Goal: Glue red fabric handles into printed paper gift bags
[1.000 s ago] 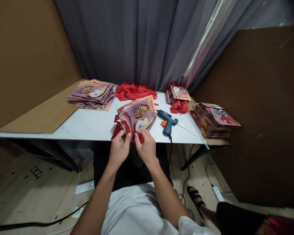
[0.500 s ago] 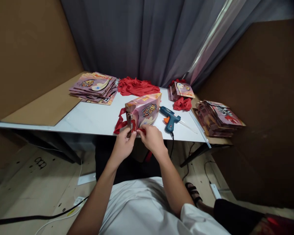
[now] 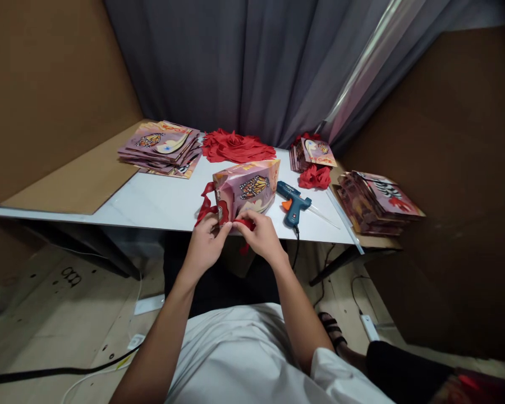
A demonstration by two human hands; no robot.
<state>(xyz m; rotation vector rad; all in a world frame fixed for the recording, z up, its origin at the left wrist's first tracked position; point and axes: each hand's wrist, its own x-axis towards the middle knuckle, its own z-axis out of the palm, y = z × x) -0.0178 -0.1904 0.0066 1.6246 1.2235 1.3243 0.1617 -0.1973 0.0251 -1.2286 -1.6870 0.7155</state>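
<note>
A pink paper gift bag [image 3: 246, 188] printed with a butterfly lies on its side at the near edge of the white table [image 3: 160, 205]. A red ribbon handle [image 3: 205, 203] loops out of its left end. My left hand [image 3: 204, 247] pinches the bag's near corner by that ribbon. My right hand [image 3: 261, 238] is closed on a red ribbon piece [image 3: 246, 224] against the bag's lower edge. Both hands touch at the fingertips.
A blue glue gun [image 3: 293, 203] lies right of the bag, its cord dropping off the table. Stacks of flat printed bags sit at back left [image 3: 162, 147], back right [image 3: 311, 154] and far right [image 3: 376, 202]. Red ribbon piles [image 3: 235, 147] lie behind. Another person's sandalled foot [image 3: 330, 331] is below.
The bag has tipped and turned so its long side faces me. My hands have shifted slightly up to its near edge, still pinching the ribbon.
</note>
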